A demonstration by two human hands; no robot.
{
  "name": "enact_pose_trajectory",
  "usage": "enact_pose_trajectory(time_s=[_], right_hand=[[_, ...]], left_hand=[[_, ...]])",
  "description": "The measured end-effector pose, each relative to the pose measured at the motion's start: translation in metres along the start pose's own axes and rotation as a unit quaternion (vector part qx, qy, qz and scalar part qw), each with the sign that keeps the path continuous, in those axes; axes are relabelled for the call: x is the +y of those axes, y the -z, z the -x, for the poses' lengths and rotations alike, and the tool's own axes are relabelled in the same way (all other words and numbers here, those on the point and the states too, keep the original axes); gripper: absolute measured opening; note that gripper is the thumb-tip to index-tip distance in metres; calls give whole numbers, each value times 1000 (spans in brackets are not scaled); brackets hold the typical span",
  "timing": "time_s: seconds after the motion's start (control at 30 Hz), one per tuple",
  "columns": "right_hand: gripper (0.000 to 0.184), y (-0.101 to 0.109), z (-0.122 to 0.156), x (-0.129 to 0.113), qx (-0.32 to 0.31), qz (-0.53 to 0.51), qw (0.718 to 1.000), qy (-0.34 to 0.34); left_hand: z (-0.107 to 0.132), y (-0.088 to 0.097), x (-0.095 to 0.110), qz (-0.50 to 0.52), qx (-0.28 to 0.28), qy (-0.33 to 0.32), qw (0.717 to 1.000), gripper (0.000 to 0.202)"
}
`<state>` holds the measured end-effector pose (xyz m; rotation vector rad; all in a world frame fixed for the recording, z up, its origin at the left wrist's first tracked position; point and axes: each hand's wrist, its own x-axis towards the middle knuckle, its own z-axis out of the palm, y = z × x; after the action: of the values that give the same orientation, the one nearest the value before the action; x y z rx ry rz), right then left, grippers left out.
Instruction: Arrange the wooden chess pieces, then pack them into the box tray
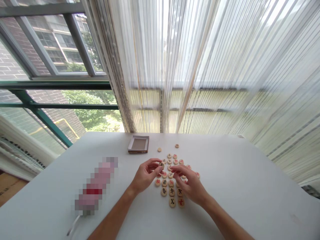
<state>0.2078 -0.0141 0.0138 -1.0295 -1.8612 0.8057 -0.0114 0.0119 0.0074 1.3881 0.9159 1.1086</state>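
Round wooden Chinese chess pieces [171,183] with red or black characters lie face up in rows on the white table. My left hand [147,175] pinches one Chinese chess piece [161,165] between thumb and fingers, over the left side of the rows. Above the right side, my right hand [191,185] has its fingers curved and apart, with no piece visible in them. It hides some of the pieces under it. Nearest to me lie a black-marked piece [172,202] and a red-marked piece [181,202], side by side.
An open shallow box [138,144] stands at the table's back left. Two loose pieces, a plain-looking one [159,150] and a marked one [177,146], lie beyond the rows. A blurred pink object [96,186] rests on the left. Striped curtains [200,66] and a window border the table's far edge.
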Motion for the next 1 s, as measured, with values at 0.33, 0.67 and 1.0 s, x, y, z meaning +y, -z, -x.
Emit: enact_pose_trajectory(time_s=[0.33, 0.67, 1.0], right_hand=[[17, -5, -2, -8, -24, -150, 987, -57], [16, -5, -2, -3, -31, -204, 974, -92], [23, 13, -9, 8, 42, -205, 973, -97]], left_hand=[[6, -17, -6, 35, -64, 10, 997, 27], [8, -18, -7, -29, -68, 3, 997, 34], [4, -4, 0, -107, 22, -40, 993, 27]])
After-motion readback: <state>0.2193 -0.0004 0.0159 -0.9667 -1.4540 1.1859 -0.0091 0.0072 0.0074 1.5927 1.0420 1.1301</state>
